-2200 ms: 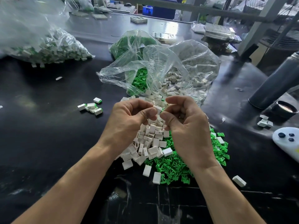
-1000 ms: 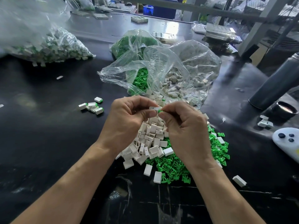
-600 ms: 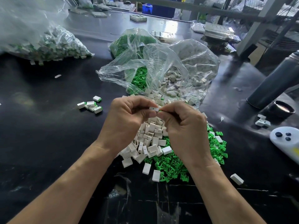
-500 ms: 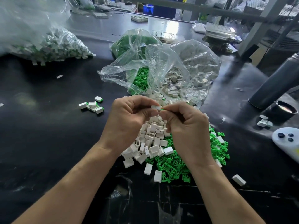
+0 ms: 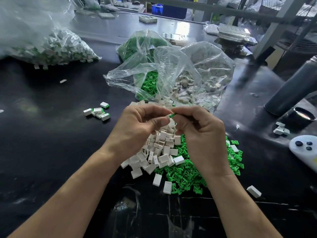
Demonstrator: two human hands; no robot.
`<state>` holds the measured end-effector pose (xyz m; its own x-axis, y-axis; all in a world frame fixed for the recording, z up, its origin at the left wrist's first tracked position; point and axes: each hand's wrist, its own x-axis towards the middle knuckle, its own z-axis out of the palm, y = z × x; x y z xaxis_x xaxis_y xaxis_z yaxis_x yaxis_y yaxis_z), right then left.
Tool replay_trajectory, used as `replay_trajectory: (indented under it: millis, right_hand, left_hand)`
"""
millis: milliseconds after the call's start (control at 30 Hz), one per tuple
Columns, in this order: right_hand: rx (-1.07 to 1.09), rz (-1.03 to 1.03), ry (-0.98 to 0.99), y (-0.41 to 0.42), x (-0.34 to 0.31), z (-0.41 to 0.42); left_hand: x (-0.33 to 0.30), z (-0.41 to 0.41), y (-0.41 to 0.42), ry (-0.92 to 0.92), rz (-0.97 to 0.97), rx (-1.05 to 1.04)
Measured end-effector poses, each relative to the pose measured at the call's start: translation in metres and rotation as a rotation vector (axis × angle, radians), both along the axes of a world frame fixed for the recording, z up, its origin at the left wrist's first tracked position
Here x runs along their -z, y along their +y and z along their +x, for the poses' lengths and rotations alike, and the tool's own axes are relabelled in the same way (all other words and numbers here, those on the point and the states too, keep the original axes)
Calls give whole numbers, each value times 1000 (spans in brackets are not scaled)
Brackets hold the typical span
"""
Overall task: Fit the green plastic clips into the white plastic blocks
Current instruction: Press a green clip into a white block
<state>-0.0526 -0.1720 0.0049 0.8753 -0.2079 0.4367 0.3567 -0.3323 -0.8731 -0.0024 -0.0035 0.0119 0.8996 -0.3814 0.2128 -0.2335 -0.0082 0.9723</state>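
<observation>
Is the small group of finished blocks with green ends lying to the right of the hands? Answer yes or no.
No: the finished blocks lie on the black table to the left of the left hand, apart from the loose piles.

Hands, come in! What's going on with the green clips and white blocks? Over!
Right hand pinching a green clip. Left hand curled beside it, block not visible. Loose blocks piled below. Nothing blocking.

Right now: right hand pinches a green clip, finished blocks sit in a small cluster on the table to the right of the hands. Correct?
One thing is off: the side. The head view shows the small cluster of finished blocks on the black table to the left of the hands, not the right. The right hand does pinch a green clip.
</observation>
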Motion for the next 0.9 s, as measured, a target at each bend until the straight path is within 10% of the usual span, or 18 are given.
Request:
replay_trajectory:
  millis: [200, 900]
  right_hand:
    - [-59, 374, 213, 10, -4, 0]
    - [-71, 408, 254, 30, -2, -1]
  left_hand:
    - [-1, -5, -6, -63, -9, -74]
    - [2, -18, -24, -161, -52, -30]
